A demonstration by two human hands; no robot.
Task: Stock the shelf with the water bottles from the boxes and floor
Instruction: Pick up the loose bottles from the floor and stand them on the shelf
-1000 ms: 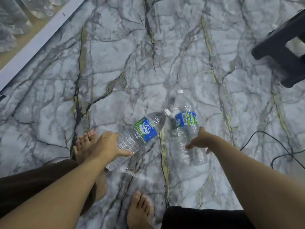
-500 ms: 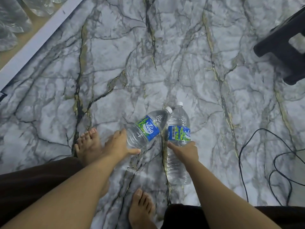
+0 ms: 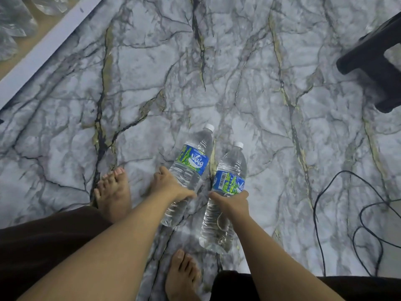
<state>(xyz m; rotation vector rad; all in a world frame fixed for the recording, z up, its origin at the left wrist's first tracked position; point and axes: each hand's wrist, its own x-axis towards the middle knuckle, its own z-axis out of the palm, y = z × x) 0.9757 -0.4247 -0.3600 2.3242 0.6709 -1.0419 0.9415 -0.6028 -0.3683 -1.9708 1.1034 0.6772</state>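
I hold two clear water bottles with blue-green labels and white caps above the marble floor. My left hand [image 3: 171,187] grips the middle of the left bottle [image 3: 192,161], whose cap points up and away from me. My right hand [image 3: 233,202] is closed around the right bottle [image 3: 230,177] just below its label. The two bottles lie side by side, nearly parallel, a small gap between them. At the top left runs the shelf [image 3: 43,48] with a white front edge, and several clear bottles [image 3: 13,20] stand on it.
A black stool [image 3: 375,64] stands at the right edge. A black cable [image 3: 321,205] loops over the floor at the lower right. My bare feet [image 3: 112,194] and dark trousers fill the bottom of the view. Grey veined marble floor [image 3: 238,72] lies ahead.
Both hands have lifted the bottles and drawn them closer together. The left bottle has swung from a slant to nearly parallel with the right one.
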